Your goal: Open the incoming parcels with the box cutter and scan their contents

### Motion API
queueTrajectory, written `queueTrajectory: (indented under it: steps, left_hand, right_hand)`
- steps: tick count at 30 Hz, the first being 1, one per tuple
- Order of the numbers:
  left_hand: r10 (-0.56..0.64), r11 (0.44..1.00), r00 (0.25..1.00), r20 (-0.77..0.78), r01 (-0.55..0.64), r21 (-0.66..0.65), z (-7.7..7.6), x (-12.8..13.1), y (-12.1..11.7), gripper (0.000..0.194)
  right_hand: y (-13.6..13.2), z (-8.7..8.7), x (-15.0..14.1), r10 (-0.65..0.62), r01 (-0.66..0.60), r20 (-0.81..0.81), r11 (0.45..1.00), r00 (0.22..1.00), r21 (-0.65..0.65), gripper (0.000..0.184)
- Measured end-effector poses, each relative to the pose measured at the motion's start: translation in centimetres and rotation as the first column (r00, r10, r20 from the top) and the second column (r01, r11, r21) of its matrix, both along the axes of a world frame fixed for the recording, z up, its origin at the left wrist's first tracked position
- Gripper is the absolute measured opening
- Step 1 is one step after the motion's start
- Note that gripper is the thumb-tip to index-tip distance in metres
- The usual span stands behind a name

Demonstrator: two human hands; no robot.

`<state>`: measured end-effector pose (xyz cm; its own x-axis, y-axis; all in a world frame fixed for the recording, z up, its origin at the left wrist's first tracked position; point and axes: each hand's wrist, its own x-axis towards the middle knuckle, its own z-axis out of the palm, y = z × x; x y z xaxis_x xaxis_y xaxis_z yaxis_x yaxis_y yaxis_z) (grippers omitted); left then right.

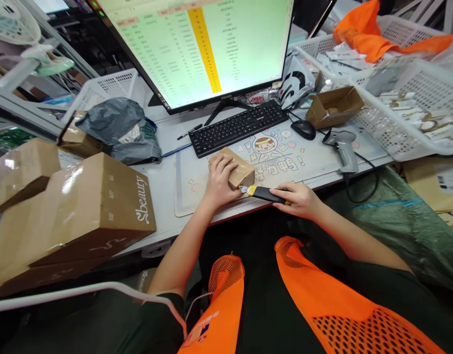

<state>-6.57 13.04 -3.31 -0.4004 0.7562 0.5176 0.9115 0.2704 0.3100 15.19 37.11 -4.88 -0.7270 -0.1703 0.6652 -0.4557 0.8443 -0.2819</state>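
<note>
A small brown cardboard box [242, 169], wrapped in shiny tape, lies on the printed desk mat [197, 191] near the desk's front edge. My left hand [221, 182] is closed over its left side and holds it down. In my right hand [298, 199] is a yellow and black utility knife [265, 193], gripped by the handle. Its blade points left and meets the near end of the box, close to my left thumb. Whether the blade has entered the tape cannot be made out.
Behind the box are a black keyboard [237, 129] and a large monitor [182, 49]. To the right sit a mouse [303, 129], an open small carton [334, 109], a barcode scanner [342, 150] and white baskets [407, 123]. Large cartons [125, 196] and a grey plastic bag [119, 130] stand left.
</note>
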Motion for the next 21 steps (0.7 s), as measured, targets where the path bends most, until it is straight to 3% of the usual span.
queueTrajectory:
  steps: [4,14,18,21]
  left_hand:
    - [0.018,0.999,1.0,0.022,-0.017,-0.03,-0.1,0.0,0.0,0.081]
    - [-0.044,0.999,0.999,-0.014,0.045,0.02,-0.3,-0.4,-0.8,0.075]
    - [-0.021,1.0,1.0,0.004,0.021,0.008,-0.1,-0.5,-0.7,0.07]
    - [-0.11,0.993,0.992,0.06,0.112,-0.033,0.6,-1.5,-2.0,0.068]
  right_hand:
    - [0.6,-0.5,-0.4,-0.019,0.02,0.048,1.0,0.999,-0.011,0.035]
    - [0.2,-1.2,-0.9,-0.1,0.103,-0.049,0.993,0.994,0.058,0.032]
    - [2.3,-1.5,-0.5,-0.31,0.31,0.109,0.951,0.945,0.017,0.035]
    - [4.8,-1.9,0.7,-0.495,0.506,0.144,0.861,0.857,-0.053,0.044]
